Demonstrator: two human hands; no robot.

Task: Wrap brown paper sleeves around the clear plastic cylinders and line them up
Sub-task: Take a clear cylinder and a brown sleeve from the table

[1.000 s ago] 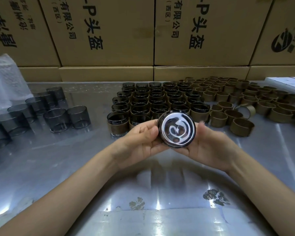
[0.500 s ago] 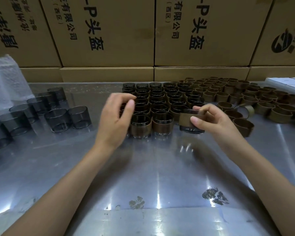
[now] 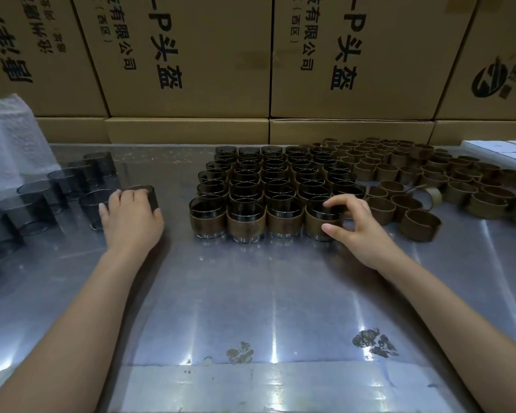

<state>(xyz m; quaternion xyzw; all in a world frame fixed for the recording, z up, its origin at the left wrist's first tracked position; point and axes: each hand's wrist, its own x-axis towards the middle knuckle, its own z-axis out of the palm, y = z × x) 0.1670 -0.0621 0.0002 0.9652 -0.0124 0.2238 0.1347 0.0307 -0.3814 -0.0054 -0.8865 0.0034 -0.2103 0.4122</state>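
Several rows of clear cylinders wearing brown sleeves (image 3: 276,186) stand in the middle of the steel table. The front row ends on the right with a sleeved cylinder (image 3: 318,223); my right hand (image 3: 355,228) curls round it, fingertips on its rim, thumb at its lower side. At the left stand several bare clear cylinders (image 3: 35,204). My left hand (image 3: 130,216) lies on top of one bare cylinder (image 3: 149,195), fingers curled over its rim. Empty brown paper sleeves (image 3: 419,225) lie in a heap at the right.
Printed cardboard boxes (image 3: 191,55) wall off the back of the table. A clear plastic bag (image 3: 9,144) sits at the far left, and a white flat object (image 3: 504,147) at the far right. The steel table (image 3: 251,293) stretches toward me in front of the rows.
My right hand has set the newly sleeved cylinder down at the right end of the front row. My left hand has swung left from the rows onto a bare cylinder.
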